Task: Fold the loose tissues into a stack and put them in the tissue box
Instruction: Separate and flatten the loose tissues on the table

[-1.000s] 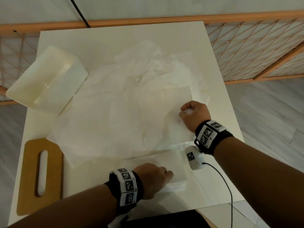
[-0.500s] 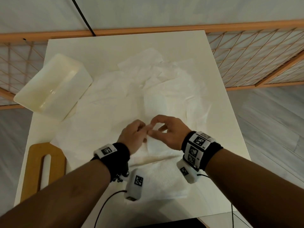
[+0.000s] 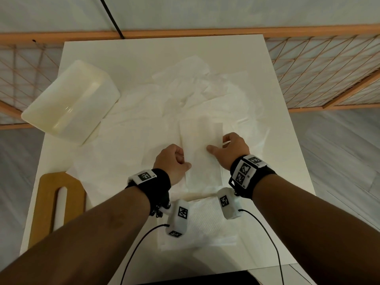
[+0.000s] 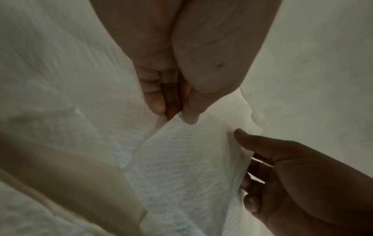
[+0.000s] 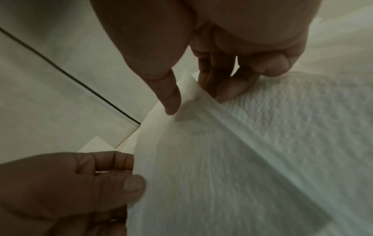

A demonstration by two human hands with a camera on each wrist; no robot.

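A white tissue is held up between my two hands over the middle of the table. My left hand pinches its left edge with thumb and fingers. On the right edge, my right hand holds it with the thumb on top and the fingers underneath. Several loose tissues lie spread and overlapping behind the hands. A folded stack lies near the front edge, below my wrists. The open cream tissue box stands at the far left.
The box's wooden lid, with a long slot, lies at the front left corner of the white table. An orange wooden lattice rail runs behind and to the right of the table. Cables trail from both wrist cameras.
My left hand left the folded stack and joined my right hand at a loose tissue. The hands have since moved apart, and the tissue now spans between them.
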